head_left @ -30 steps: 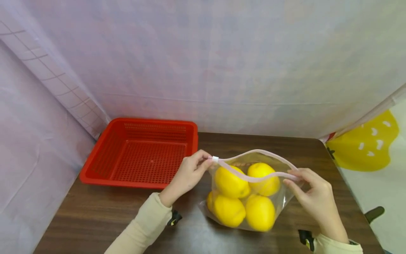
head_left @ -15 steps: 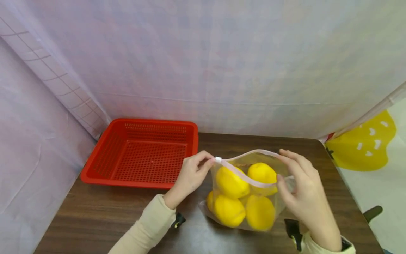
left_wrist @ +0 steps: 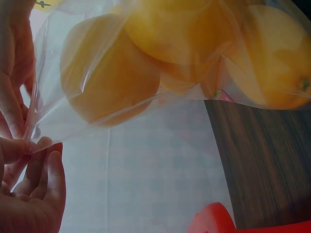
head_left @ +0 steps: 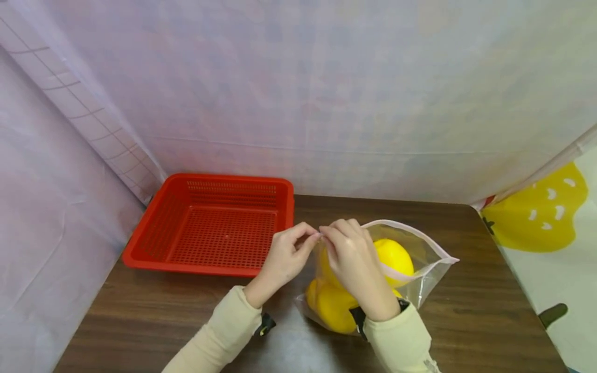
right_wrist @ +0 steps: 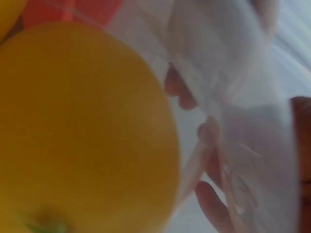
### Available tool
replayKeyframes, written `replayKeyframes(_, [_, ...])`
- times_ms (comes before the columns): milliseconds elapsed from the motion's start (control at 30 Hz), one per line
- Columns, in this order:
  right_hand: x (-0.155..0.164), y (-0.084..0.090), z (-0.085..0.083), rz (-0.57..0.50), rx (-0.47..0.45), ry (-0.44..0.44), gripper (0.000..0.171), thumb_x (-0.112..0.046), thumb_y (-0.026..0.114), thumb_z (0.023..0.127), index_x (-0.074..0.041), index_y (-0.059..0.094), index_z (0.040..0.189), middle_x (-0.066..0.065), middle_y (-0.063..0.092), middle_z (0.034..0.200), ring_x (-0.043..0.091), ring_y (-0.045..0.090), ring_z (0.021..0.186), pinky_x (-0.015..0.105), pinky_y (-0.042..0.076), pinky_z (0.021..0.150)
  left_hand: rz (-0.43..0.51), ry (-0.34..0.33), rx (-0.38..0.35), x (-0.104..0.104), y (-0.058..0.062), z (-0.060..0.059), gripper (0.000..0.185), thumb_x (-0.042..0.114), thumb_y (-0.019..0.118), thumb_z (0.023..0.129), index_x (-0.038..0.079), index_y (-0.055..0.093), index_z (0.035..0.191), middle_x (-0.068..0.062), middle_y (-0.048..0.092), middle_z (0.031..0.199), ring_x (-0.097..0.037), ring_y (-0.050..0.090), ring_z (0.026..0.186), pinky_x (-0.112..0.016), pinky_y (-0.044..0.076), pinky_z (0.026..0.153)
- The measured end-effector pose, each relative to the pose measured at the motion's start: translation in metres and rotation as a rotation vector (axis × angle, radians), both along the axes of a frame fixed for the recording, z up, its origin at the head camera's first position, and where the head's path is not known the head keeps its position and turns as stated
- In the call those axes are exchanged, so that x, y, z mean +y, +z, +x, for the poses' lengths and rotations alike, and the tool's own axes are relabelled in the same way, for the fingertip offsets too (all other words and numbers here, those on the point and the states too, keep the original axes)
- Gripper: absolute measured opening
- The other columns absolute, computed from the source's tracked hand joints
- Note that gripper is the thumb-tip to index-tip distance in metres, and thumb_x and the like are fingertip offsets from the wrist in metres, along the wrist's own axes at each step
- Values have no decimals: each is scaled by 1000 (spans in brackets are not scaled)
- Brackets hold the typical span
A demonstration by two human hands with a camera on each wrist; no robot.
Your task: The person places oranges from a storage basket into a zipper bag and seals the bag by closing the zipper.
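both my hands meet at the left end of the zip bag's (head_left: pixel 422 269) mouth, where the slider sits. left hand (head_left: pixel 285 256) has thumb and forefinger pinched on the corner of the seal strip; the left wrist view shows those fingertips (left_wrist: pixel 29 145) clamped on clear film. right hand (head_left: pixel 352 259) is right against it, fingers curled and pinching at the same spot, though i cannot tell from here whether they have the slider itself or only the strip beside it. right wrist view is too blurred to settle it.

the bag stands on the brown table (head_left: pixel 485 321), just right of the red basket (head_left: pixel 210 228), near but apart from it. yellow fruit (head_left: pixel 394 254) fill the bag, several pieces, count unclear behind my right wrist.

progress, as i judge it: the fruit are all in the bag and the basket holds nothing. the mouth gapes wide on the right side, pink strip (head_left: pixel 410 235) bowed open. so the seal reads as not yet run across; my fingers are only at its starting end.
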State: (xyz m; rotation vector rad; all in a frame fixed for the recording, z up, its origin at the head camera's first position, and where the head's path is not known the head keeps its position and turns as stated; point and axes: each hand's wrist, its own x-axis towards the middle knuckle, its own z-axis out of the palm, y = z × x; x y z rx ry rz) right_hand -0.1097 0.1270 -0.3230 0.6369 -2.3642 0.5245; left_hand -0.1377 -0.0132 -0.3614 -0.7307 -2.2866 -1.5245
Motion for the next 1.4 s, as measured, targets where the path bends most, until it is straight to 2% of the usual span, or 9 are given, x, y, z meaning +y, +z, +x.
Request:
replayKeyframes(167, [0, -2, -3, 2, -5, -38, 3, -5, 69, 78, -4, 67, 79, 4, 61, 75, 23, 51, 71, 32, 35, 60, 7, 19, 23, 2, -2, -1, 11, 14, 60, 87, 8, 64, 78, 0, 54, 62, -8, 38, 50, -19, 34, 47])
replayKeyframes(367, [3, -1, -2, 87, -7, -122, 3, -9, 66, 81, -6, 66, 79, 4, 62, 78, 25, 52, 73, 38, 36, 62, 8, 32, 37, 4, -3, -1, 11, 14, 60, 86, 8, 64, 78, 0, 58, 66, -6, 41, 53, -17, 36, 49])
replayKeyframes(567, [17, -2, 2, 162, 21, -179, 4, -5, 68, 76, -6, 66, 79, 4, 63, 78, 25, 52, 73, 39, 36, 65, 7, 55, 44, 2, -4, -2, 10, 14, 62, 85, 7, 64, 78, 0, 55, 64, -6, 38, 53, -18, 34, 49])
replayKeyframes(800, [38, -6, 8, 230, 41, -225, 3, -5, 63, 79, -6, 66, 80, 4, 64, 79, 26, 53, 73, 42, 39, 66, -8, 90, 55, -2, -5, -2, 10, 15, 63, 84, 7, 64, 78, -1, 57, 66, -6, 40, 55, -18, 36, 51])
replayKeyframes(1133, [74, -11, 15, 236, 26, -250, 3, -1, 63, 78, -2, 64, 81, 10, 60, 79, 30, 53, 74, 46, 39, 66, 4, 119, 56, -10, -7, -3, 7, 12, 64, 83, 7, 64, 78, -4, 62, 72, -9, 48, 61, -19, 40, 55])
replayKeyframes(1400, [119, -16, 23, 197, -20, -340, 6, -2, 66, 76, -2, 64, 82, 10, 59, 80, 32, 53, 77, 54, 39, 68, 18, 142, 37, -13, -11, -6, 8, 11, 63, 84, 6, 63, 78, -5, 63, 73, -10, 50, 62, -20, 44, 56])
